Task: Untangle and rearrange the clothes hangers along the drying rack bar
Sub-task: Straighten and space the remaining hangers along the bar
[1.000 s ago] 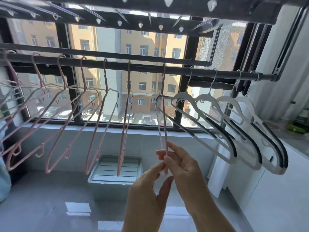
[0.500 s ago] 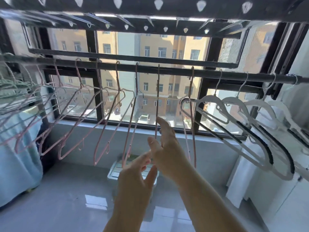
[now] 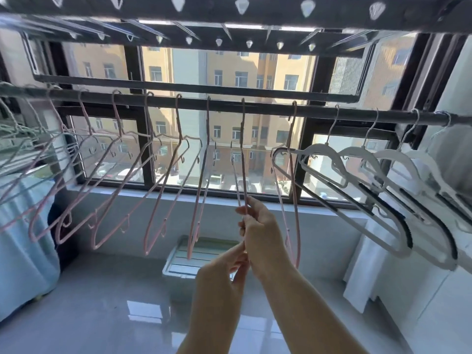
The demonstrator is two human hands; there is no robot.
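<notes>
Hanging from the dark drying rack bar [image 3: 255,108], a thin pink hanger [image 3: 242,159] is seen edge-on near the middle of the row. The right hand [image 3: 263,233] pinches its lower part between thumb and fingers. The left hand [image 3: 222,274], just below, closes its fingertips on the bottom end of the same hanger. To the left, other pink hangers [image 3: 158,185] hang apart from each other along the bar, and one more pink hanger [image 3: 293,190] hangs just right of the hands. Further right, white hangers [image 3: 357,190] with black strips hang close together, overlapping. Below stands a pale plastic box [image 3: 178,261] on the floor.
</notes>
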